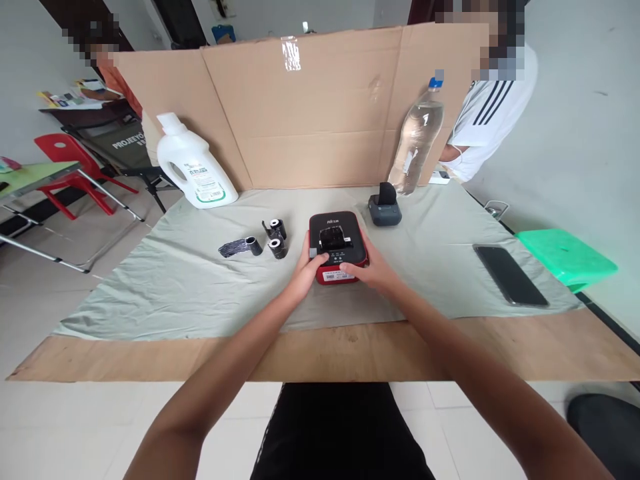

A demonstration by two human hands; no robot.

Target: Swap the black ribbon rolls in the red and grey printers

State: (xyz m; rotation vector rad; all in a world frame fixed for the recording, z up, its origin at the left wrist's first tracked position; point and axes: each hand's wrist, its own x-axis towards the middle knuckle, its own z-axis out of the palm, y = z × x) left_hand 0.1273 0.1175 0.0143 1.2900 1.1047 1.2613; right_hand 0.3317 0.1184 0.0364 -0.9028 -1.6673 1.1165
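Note:
A black and red product box (338, 230) with a printed picture on its lid and a white label on its front sits in the middle of the cloth-covered table. My left hand (304, 268) grips its left side, thumb over the near top edge. On the right side, my right hand (376, 268) holds it the same way, its thumb near the label. Just beyond the right hand stands a small dark portable printer (385, 212) with its lid raised. Left of the box are several small black rolls (277, 239), one with a strip (233, 249) unrolled.
A white detergent jug (197, 170) and a clear water bottle (416, 143) lean against a cardboard screen (315, 120) at the back. A black phone (510, 275) lies at right, near a green stool (567, 257). Two people are beyond the screen. A wooden strip (350, 353) forms the near edge.

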